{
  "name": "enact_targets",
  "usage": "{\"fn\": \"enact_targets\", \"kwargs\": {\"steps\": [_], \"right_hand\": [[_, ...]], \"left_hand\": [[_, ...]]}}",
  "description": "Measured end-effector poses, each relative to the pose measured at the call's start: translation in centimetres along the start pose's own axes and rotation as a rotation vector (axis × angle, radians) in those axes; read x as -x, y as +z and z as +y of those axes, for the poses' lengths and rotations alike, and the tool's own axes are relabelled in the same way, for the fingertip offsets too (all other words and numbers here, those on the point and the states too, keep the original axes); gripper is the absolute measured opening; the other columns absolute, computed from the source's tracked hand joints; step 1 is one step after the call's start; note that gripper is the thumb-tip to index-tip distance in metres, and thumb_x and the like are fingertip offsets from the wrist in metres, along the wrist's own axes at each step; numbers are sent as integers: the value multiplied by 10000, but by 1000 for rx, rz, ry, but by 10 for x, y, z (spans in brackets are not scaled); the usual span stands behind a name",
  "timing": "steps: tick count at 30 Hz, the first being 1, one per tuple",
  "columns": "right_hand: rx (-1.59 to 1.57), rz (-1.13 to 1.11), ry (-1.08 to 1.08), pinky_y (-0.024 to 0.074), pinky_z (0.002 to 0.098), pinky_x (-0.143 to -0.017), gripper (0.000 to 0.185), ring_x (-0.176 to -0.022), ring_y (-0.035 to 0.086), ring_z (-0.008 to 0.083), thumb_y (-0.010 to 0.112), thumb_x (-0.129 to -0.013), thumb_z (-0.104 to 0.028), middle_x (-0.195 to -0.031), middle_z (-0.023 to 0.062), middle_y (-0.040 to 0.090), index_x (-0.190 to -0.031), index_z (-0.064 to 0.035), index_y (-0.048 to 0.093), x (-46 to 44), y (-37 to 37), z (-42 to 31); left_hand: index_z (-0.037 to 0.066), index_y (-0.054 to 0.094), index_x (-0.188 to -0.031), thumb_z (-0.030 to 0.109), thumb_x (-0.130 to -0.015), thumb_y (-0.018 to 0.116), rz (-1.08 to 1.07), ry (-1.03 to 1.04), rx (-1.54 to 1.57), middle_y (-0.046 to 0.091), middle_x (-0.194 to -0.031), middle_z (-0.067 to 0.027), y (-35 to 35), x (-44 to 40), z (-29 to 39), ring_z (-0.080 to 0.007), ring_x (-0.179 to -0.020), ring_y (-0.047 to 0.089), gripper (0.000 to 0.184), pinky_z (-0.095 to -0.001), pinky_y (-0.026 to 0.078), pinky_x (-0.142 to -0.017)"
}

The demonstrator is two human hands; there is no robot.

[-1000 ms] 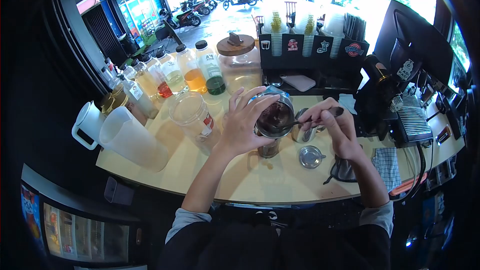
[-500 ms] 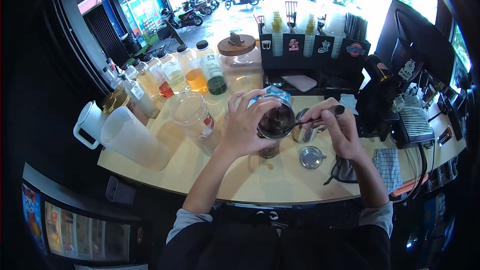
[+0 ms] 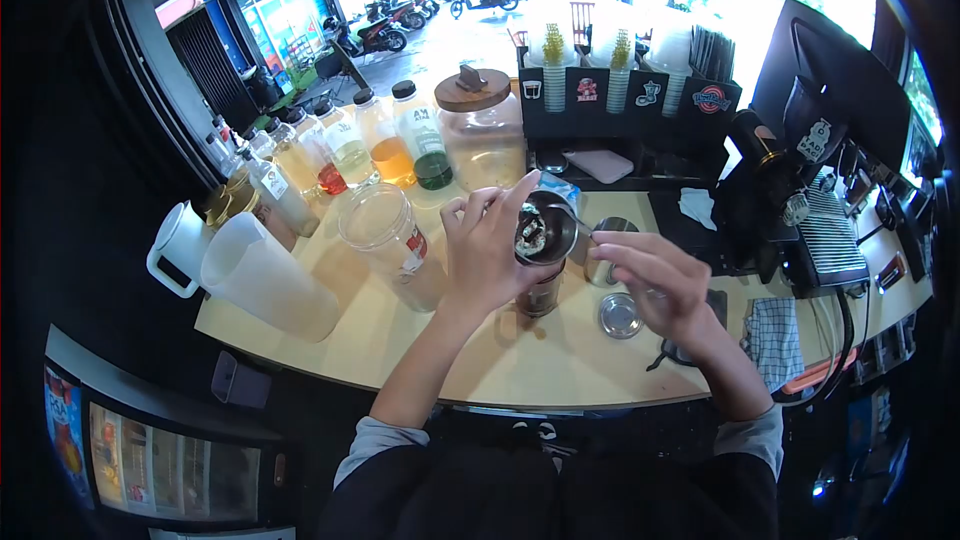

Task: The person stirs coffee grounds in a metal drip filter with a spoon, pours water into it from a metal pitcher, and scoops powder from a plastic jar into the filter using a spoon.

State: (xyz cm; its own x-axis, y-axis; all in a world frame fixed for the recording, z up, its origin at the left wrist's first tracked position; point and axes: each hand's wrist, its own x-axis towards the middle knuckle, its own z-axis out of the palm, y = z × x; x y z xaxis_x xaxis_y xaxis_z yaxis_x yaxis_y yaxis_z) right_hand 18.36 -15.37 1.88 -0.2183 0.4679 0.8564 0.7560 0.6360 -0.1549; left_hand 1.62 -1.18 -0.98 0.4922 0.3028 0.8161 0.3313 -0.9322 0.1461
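Note:
My left hand [image 3: 485,255] is wrapped round a dark-walled cup [image 3: 557,232], tilted so that its mouth faces me. Inside the cup are dark contents and a pale, shiny patch. A thin spoon [image 3: 583,228] reaches into its right side, its handle pinched by my right hand [image 3: 655,275]. Directly below the cup a glass [image 3: 541,298] with something brown in it stands on the counter. Close to my right hand are a metal canister [image 3: 606,265] and a small round metal lid [image 3: 620,316]. My left fingers hide part of the cup.
Left of my hands stand a clear plastic jar [image 3: 385,240] and a large frosted pitcher [image 3: 265,275]. Syrup bottles [image 3: 390,150] line the back, beside a wooden-lidded jar [image 3: 480,140]. A cup rack [image 3: 620,100], a checked cloth [image 3: 772,340] and a coffee machine [image 3: 835,240] are further right.
The cup has tipped further and turned, showing a pale patch inside. My right hand has moved down and turned over, with the spoon now at the cup's right rim.

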Motion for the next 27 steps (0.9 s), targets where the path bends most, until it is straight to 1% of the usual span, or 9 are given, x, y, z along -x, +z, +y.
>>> {"fn": "enact_targets", "kwargs": {"steps": [3, 5, 14, 18, 20, 23, 24, 26, 27], "right_hand": [[153, -83, -126, 562, 354, -712, 329, -874, 668, 282, 696, -728, -21, -1081, 166, 635, -1037, 20, 591, 11, 12, 11], [291, -203, -267, 551, 363, -744, 373, -895, 655, 292, 659, -695, -76, -1060, 182, 610, -1037, 27, 552, 16, 16, 10], [368, -269, -283, 534, 348, -770, 386, -931, 630, 299, 616, -713, -154, -1067, 189, 581, -1039, 28, 516, 16, 21, 2], [392, -225, -287, 532, 344, -780, 370, -911, 628, 287, 616, -711, -138, -1057, 187, 581, -1027, 23, 509, 15, 21, 1], [391, -256, -289, 531, 345, -785, 377, -915, 629, 287, 618, -709, -139, -1058, 189, 581, -1031, 23, 507, 15, 20, 0], [391, -264, -315, 531, 343, -789, 392, -925, 631, 290, 625, -704, -149, -1059, 190, 583, -1034, 22, 502, 13, 18, -5], [391, -243, -328, 530, 340, -789, 401, -930, 632, 292, 631, -700, -157, -1059, 191, 584, -1034, 22, 500, 13, 18, -6], [380, -239, -276, 533, 342, -784, 422, -935, 633, 302, 646, -687, -159, -1067, 194, 584, -1037, 25, 497, 12, 16, -1], [367, -233, -229, 536, 343, -779, 444, -940, 634, 312, 661, -674, -162, -1074, 198, 583, -1040, 27, 493, 12, 15, 1]], "left_hand": [[147, 464, -1353, 338, -476, 860, 38, 15, -37, 620, -1085, 5, 4, 2, 6, -174, -1012, 530, 982, -390, 316, -853], [143, 492, -1334, 410, -474, 873, 39, -45, -81, 630, -1087, 10, 5, 3, 9, -181, -1019, 541, 978, -399, 305, -908], [128, 471, -1367, 527, -574, 796, 1, -56, -122, 618, -985, -17, 6, 6, 15, -179, -982, 531, 945, -408, 284, -892], [140, 423, -1395, 377, -539, 846, -20, -48, -99, 591, -1184, 8, 2, 7, 17, -176, -983, 497, 984, -415, 296, -852], [126, 476, -1363, 553, -573, 785, 22, -20, -176, 625, -979, -18, 4, 6, 16, -181, -990, 526, 950, -414, 276, -900], [127, 482, -1356, 559, -566, 790, 7, -13, -170, 623, -1028, -9, 4, 6, 15, -185, -996, 523, 951, -426, 270, -909], [127, 482, -1356, 559, -566, 790, 7, -12, -170, 623, -1028, -9, 3, 6, 15, -185, -996, 523, 951, -426, 270, -909], [160, 437, -1383, 331, -521, 856, 27, -4, -84, 586, -1198, 18, -1, 6, 15, -180, -1010, 501, 973, -426, 296, -879], [160, 437, -1383, 331, -521, 856, 25, -4, -83, 586, -1198, 18, -1, 7, 15, -180, -1010, 501, 973, -426, 296, -879]]}}
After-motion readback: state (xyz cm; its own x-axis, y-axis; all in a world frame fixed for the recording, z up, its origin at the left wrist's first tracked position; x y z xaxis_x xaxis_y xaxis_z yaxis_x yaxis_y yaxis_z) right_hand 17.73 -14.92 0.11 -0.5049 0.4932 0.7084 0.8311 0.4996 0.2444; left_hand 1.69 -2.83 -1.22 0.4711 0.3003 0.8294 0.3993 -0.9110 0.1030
